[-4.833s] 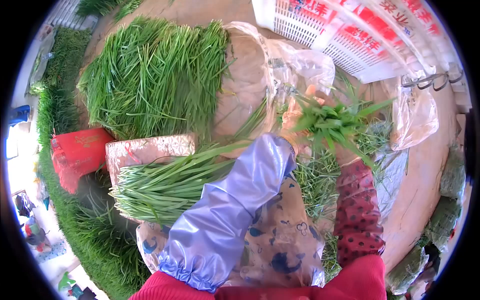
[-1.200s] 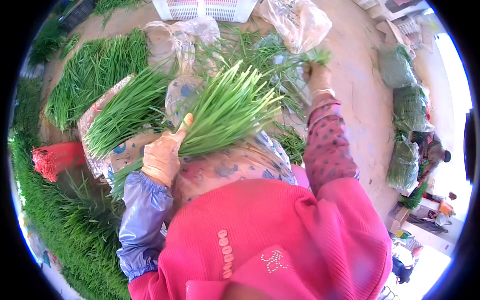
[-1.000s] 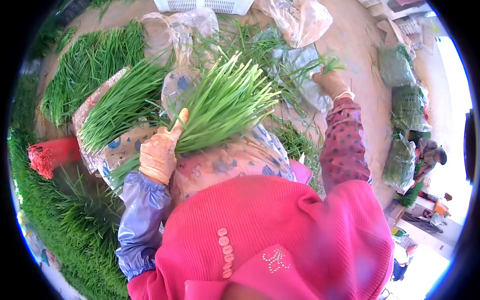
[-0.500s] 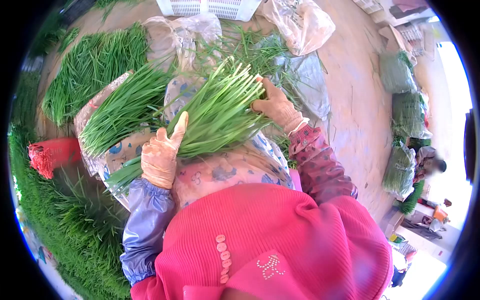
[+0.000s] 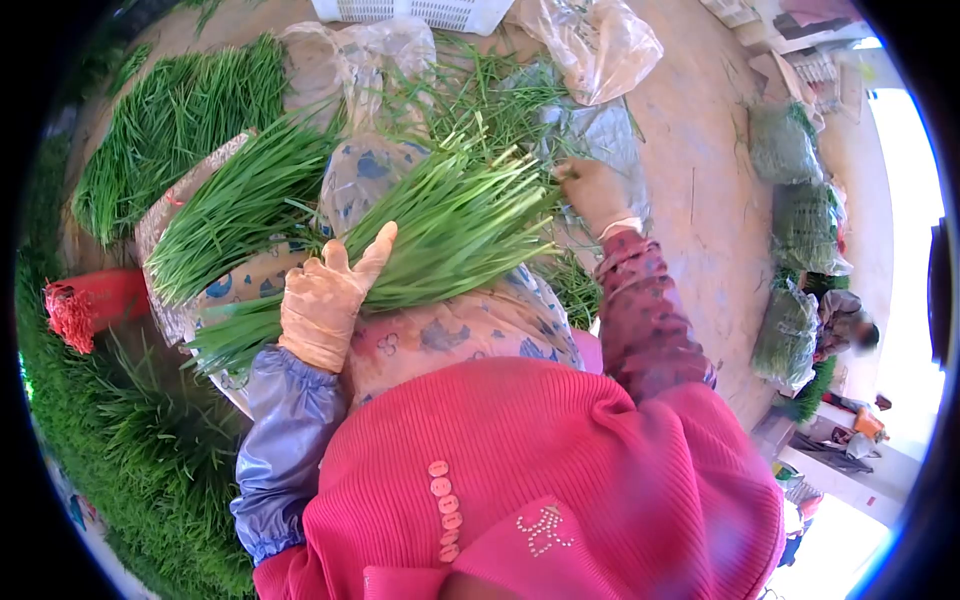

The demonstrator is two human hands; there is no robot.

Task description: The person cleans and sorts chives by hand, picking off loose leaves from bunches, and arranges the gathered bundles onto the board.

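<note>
A large bunch of garlic chives lies across my lap, its pale cut ends pointing up and to the right. My left hand, in a tan glove, is closed around the leafy part, with the thumb up along the bunch. My right hand, also gloved, is just beyond the pale ends, apart from the bunch. Its fingers are pinched together; whatever they hold is too small to make out. Beside my left hand rests a second bunch of chives on a patterned cloth.
More chives are heaped at the upper left and along the left side. A red net bag lies there too. Ahead are a white crate, plastic bags and loose leaves. Bagged bundles and a person are at the right.
My right hand has moved off the pale ends, out to the right, and its fingers have drawn together. My left hand stays on the bunch, which now lies slightly flatter and more spread.
</note>
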